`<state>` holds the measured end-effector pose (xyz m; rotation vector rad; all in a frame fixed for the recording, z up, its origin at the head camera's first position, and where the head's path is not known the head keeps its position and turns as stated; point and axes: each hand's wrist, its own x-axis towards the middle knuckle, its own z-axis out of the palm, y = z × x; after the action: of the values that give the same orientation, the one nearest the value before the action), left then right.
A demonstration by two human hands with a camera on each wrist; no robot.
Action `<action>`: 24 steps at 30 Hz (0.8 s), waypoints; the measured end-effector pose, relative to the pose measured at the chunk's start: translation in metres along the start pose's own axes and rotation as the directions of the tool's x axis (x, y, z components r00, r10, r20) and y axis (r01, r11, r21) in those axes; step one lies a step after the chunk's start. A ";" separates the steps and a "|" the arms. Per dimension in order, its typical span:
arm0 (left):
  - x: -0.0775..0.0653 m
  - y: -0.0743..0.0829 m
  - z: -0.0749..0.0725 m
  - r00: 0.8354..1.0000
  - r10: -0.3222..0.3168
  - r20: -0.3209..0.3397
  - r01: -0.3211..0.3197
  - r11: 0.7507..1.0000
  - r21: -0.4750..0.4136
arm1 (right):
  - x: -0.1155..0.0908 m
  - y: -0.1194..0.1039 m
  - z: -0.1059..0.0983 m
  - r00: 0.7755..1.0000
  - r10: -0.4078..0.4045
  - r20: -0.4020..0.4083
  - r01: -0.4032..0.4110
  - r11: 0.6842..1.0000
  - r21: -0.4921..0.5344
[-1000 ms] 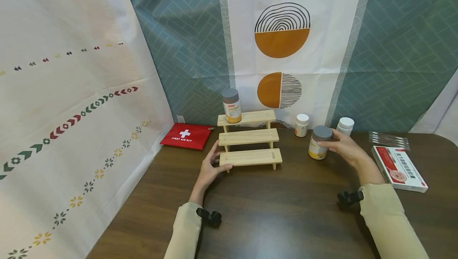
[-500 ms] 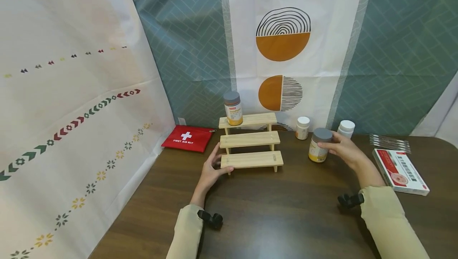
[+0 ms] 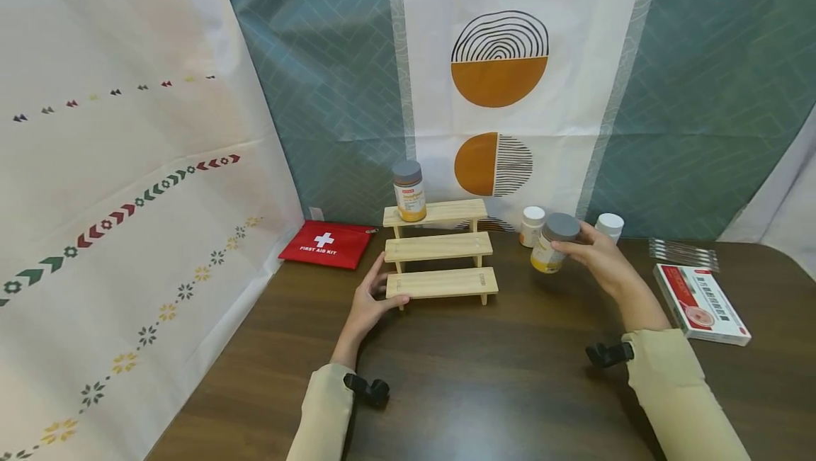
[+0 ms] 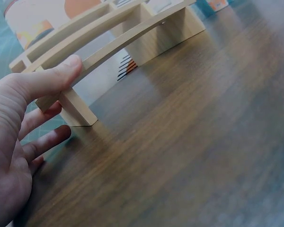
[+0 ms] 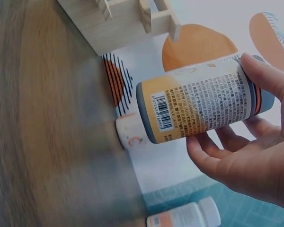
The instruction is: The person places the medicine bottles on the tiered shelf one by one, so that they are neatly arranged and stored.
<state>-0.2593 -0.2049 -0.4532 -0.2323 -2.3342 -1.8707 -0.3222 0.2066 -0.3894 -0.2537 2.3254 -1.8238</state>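
Note:
My left hand [image 3: 370, 298] holds the left end of the lowest step of a three-tier wooden display shelf [image 3: 446, 282]. In the left wrist view its thumb lies on top of the board, and a finger reaches beneath. My right hand [image 3: 602, 259] grips a grey-lidded supplement bottle [image 5: 199, 101] near the lid, thumb on one side and fingers on the other. That bottle is off the table and tilted, its barcode label showing in the right wrist view. A matching grey-lidded bottle [image 3: 410, 192] stands upright at the left of the top step.
Two small white-capped bottles [image 3: 532, 226] stand at the back, one partly behind my right hand. A red first aid pouch [image 3: 328, 244] lies left of the shelf. On the right are a red and white box [image 3: 701, 304] and a pack of cotton swabs [image 3: 684, 254].
The right hand has lifted the grey-lidded bottle from the table and moved it slightly left, tilting it. The left hand stays on the shelf's lowest step.

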 end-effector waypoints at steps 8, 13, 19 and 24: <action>-0.001 0.001 -0.003 1.000 0.013 0.013 -0.013 1.000 -0.001 | 0.004 -0.007 0.015 0.999 -0.034 -0.003 0.034 0.999 0.026; 0.001 0.000 0.001 1.000 0.025 0.015 -0.024 1.000 -0.009 | 0.005 -0.013 0.014 0.998 -0.054 -0.015 0.054 0.998 0.023; 0.002 0.001 0.003 1.000 0.021 0.019 -0.021 1.000 -0.005 | 0.010 -0.029 0.018 0.995 -0.081 -0.056 0.083 0.996 0.037; 0.001 0.001 0.000 1.000 -0.009 0.003 0.009 1.000 0.012 | 0.017 -0.044 0.030 0.991 -0.093 -0.101 0.101 0.992 0.080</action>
<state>-0.2603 -0.2042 -0.4522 -0.2235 -2.3516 -1.8617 -0.3305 0.1644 -0.3545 -0.2771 2.3298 -2.0183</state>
